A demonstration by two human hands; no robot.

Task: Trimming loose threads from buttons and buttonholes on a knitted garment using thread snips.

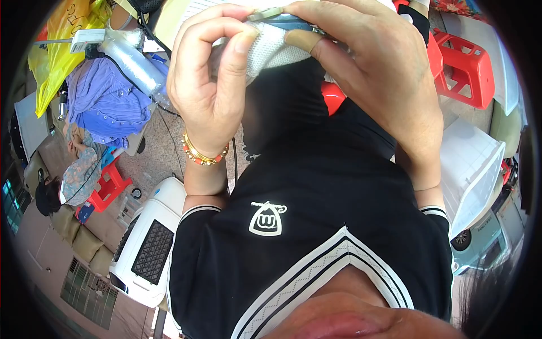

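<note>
Close in front of my chest, at the top of the view, both hands grip a small piece of white textured fabric (266, 50). My left hand (206, 79) pinches its left side between thumb and bent fingers; a gold and red bracelet (204, 155) circles that wrist. My right hand (384, 68) closes on the right side, with a tan covering (304, 40) around one digit. Between the fingertips, along the fabric's upper edge, a thin grey-green strip (265, 13) shows, with a blue part (291, 22) under it. What these two are I cannot make out.
Purple clothing (110, 101), a clear plastic roll (132, 65), a white power adapter (87, 39) and a yellow bag (62, 45) lie at left. Beyond sits another person (84, 172). A white machine (149, 243) stands lower left. Red stools (466, 68) and a white bin (471, 166) are at right.
</note>
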